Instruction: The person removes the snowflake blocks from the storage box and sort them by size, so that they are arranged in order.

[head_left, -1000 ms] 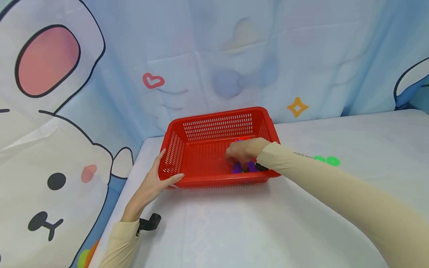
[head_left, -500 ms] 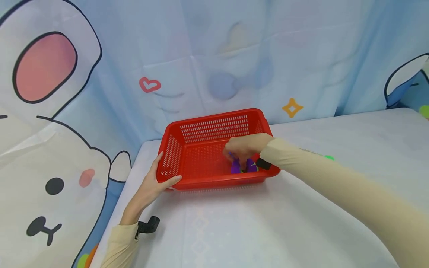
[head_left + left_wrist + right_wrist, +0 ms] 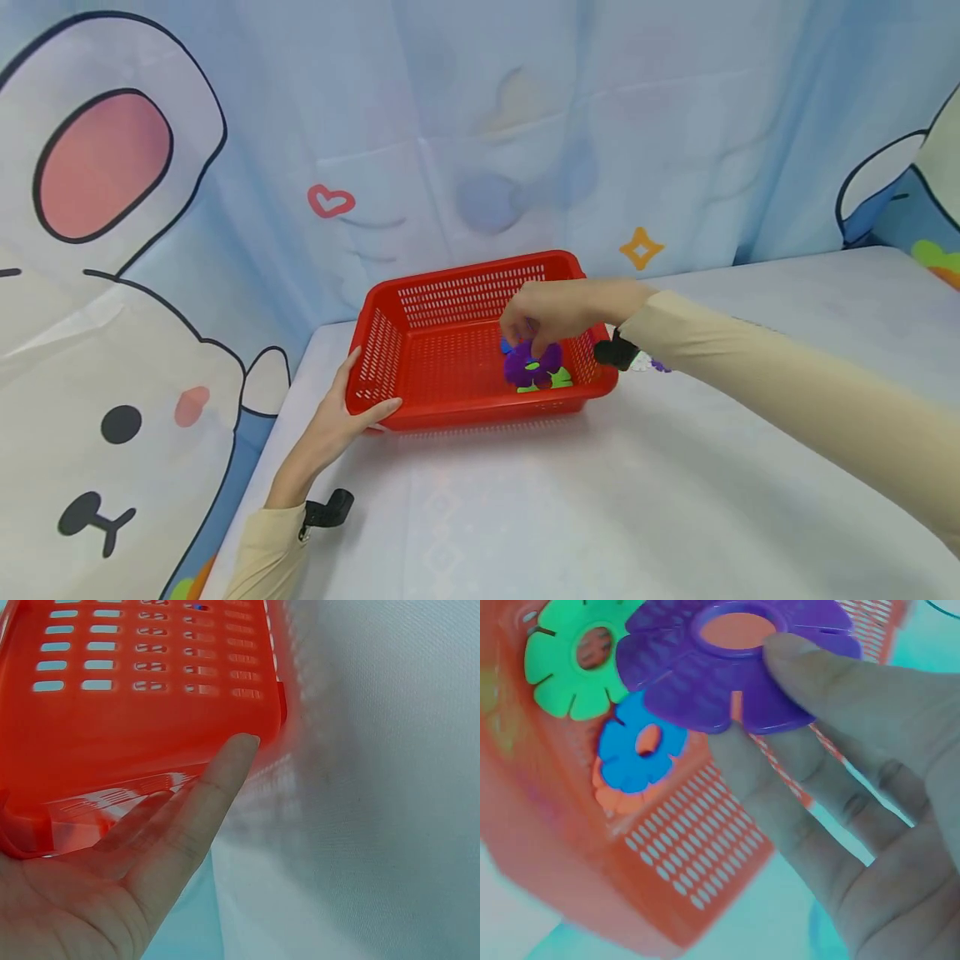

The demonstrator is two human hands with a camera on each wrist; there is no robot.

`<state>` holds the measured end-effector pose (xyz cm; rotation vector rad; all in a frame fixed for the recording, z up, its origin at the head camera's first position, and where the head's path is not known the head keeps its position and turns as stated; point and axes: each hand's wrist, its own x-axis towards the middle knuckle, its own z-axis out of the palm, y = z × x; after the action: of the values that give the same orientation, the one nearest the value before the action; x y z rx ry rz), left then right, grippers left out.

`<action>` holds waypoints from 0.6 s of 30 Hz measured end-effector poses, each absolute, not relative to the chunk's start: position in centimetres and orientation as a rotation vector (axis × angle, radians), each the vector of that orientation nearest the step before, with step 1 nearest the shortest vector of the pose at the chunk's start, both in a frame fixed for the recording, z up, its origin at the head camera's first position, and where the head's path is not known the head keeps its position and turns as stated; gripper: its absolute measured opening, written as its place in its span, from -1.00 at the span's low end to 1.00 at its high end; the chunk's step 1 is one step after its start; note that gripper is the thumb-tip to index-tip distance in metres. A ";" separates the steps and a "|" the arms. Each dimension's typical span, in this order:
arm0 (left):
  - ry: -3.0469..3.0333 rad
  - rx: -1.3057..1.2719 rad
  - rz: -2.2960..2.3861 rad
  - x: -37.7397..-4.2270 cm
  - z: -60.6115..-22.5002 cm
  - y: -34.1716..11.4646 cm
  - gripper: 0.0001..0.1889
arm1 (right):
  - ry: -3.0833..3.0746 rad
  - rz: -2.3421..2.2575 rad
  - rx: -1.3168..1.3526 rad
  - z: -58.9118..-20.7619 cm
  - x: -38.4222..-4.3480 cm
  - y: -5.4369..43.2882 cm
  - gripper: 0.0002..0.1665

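A red plastic basket (image 3: 450,410) with slotted walls stands on the table. My left hand (image 3: 330,433) holds its near left corner, the thumb over the front rim and the fingers along the left end. In the right wrist view, a purple flower-shaped plastic piece (image 3: 682,694) with a round hole is pinched between thumb and fingertips of my right hand (image 3: 840,772). That hand is above the basket's right part. Below the purple piece lie a green flower-shaped piece (image 3: 577,656), a smaller blue one (image 3: 641,742) and an orange one (image 3: 619,796), partly hidden.
White cloth (image 3: 525,508) covers the table. Just right of the basket, a small white piece (image 3: 642,362) and a purple piece (image 3: 660,366) lie partly behind my right forearm. A blue patterned curtain (image 3: 480,125) hangs behind.
My right hand has risen from the basket floor, bringing the purple flower-shaped piece up in its fingers. Green and blue pieces now show beneath it. My left hand keeps its hold on the basket.
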<state>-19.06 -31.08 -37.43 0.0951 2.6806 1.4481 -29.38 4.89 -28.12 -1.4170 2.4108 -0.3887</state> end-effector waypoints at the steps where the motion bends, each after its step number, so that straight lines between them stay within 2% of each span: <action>1: 2.680 0.096 1.450 -19.1 -37.4 -31.1 0.12 | 2.425 -0.424 -1.434 -27.7 -29.3 5.4 -0.80; 5: 2.682 0.091 1.449 -19.3 -37.4 -31.0 0.12 | 2.475 -0.581 -1.463 -25.8 -28.8 8.4 -0.80; 11: 2.687 0.089 1.449 -19.5 -37.4 -31.2 0.12 | 2.522 -0.846 -1.174 -23.9 -27.5 14.8 -0.78; 14: 2.687 0.085 1.446 -19.3 -37.4 -31.4 0.12 | 2.573 -0.917 -1.039 -24.8 -27.4 18.9 -0.76; 18: 2.703 0.078 1.431 -19.0 -37.3 -31.8 0.12 | 2.632 -0.899 -0.867 -27.8 -27.4 25.0 -0.73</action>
<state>-18.98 -31.78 -37.25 0.0777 2.7033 1.4315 -27.41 25.03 -27.84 -0.8669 2.6323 -0.8986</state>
